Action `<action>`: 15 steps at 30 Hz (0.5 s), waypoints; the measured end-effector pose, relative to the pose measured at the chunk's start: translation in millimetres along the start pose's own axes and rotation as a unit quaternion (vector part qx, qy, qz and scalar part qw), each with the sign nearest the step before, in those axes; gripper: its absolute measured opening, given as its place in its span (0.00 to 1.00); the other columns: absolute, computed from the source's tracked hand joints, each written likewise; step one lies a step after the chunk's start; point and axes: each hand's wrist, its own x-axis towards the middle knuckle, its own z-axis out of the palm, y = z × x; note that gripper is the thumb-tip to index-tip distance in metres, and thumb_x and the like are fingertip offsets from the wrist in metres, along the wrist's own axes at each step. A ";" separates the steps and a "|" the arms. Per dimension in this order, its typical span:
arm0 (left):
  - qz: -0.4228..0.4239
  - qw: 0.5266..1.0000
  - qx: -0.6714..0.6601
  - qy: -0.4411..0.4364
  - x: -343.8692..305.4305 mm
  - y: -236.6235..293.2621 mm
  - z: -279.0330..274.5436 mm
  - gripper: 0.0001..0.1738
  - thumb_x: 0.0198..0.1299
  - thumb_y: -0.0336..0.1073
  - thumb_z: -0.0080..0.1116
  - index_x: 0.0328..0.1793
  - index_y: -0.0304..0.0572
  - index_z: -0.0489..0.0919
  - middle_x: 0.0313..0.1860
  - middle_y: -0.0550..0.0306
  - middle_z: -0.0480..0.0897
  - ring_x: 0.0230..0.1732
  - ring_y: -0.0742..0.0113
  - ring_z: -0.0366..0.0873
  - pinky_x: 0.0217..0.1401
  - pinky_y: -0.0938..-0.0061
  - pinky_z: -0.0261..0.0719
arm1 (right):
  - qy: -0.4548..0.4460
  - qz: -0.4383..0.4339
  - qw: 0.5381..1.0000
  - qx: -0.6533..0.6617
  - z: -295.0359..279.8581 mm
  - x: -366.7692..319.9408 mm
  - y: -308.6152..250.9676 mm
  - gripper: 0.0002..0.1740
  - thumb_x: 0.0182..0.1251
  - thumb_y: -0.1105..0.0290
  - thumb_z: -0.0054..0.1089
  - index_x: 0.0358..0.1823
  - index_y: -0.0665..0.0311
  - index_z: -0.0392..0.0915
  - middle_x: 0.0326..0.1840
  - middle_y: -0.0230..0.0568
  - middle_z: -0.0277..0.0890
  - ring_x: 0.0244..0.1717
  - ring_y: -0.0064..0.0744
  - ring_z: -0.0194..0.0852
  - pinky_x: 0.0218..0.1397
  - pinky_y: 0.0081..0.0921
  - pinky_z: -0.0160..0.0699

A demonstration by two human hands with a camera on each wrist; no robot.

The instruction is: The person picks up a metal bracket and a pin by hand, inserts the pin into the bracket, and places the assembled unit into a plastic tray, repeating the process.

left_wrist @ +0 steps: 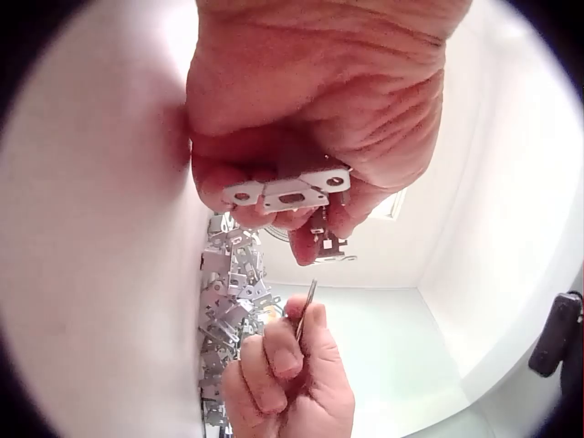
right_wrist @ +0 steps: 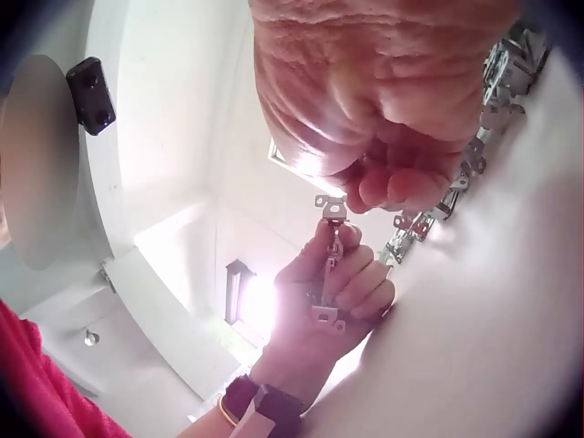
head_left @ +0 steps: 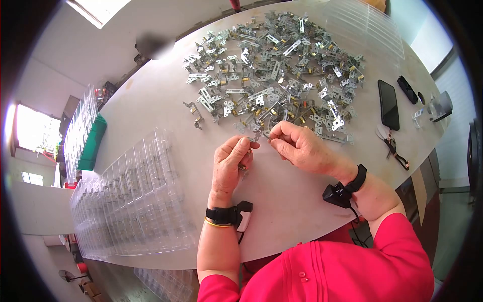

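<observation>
My left hand point(head_left: 229, 163) grips a metal bracket point(left_wrist: 294, 193) in its curled fingers and thumb. The bracket has flat plates with holes at both ends, and its end plate point(right_wrist: 334, 209) sticks out past the thumb in the right wrist view. My right hand point(head_left: 304, 148) pinches a thin, narrow metal piece point(left_wrist: 308, 306) between thumb and forefinger, its tip pointing toward the bracket. Both hands are close together over the table, at the near edge of a large heap of similar metal brackets point(head_left: 274, 70).
Clear plastic trays point(head_left: 136, 201) lie stacked at the left, and another clear tray point(head_left: 367, 25) is at the far right. A green bin point(head_left: 93, 143) stands on the left edge. A black phone point(head_left: 388, 104), small scissors point(head_left: 390, 143) and a clear cup point(head_left: 438, 106) are at the right.
</observation>
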 end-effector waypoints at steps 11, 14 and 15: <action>0.011 0.999 0.053 0.009 -0.2 -0.3 1.3 0.19 0.73 0.43 0.59 0.45 0.29 0.83 0.23 0.67 0.71 0.25 0.79 0.64 0.28 0.83 0.61 | 0.020 -0.001 0.999 -0.032 0.0 0.6 -0.8 0.06 0.75 0.70 0.58 0.43 0.66 0.77 0.26 0.26 0.72 0.30 0.13 0.63 0.33 0.21 0.68; 0.010 0.998 0.056 0.010 -0.2 -0.6 0.2 0.19 0.74 0.43 0.58 0.45 0.29 0.83 0.23 0.67 0.71 0.25 0.79 0.64 0.28 0.83 0.60 | 0.032 -0.013 0.999 -0.031 0.6 1.3 1.7 0.06 0.75 0.70 0.58 0.44 0.66 0.77 0.26 0.26 0.73 0.31 0.13 0.64 0.34 0.21 0.69; 0.010 0.998 0.056 0.010 0.1 -1.2 -0.2 0.19 0.74 0.43 0.58 0.45 0.29 0.83 0.23 0.67 0.71 0.25 0.79 0.64 0.28 0.83 0.60 | 0.036 -0.006 0.999 -0.019 0.4 1.4 3.7 0.06 0.75 0.71 0.59 0.44 0.66 0.77 0.27 0.27 0.74 0.31 0.13 0.66 0.34 0.21 0.70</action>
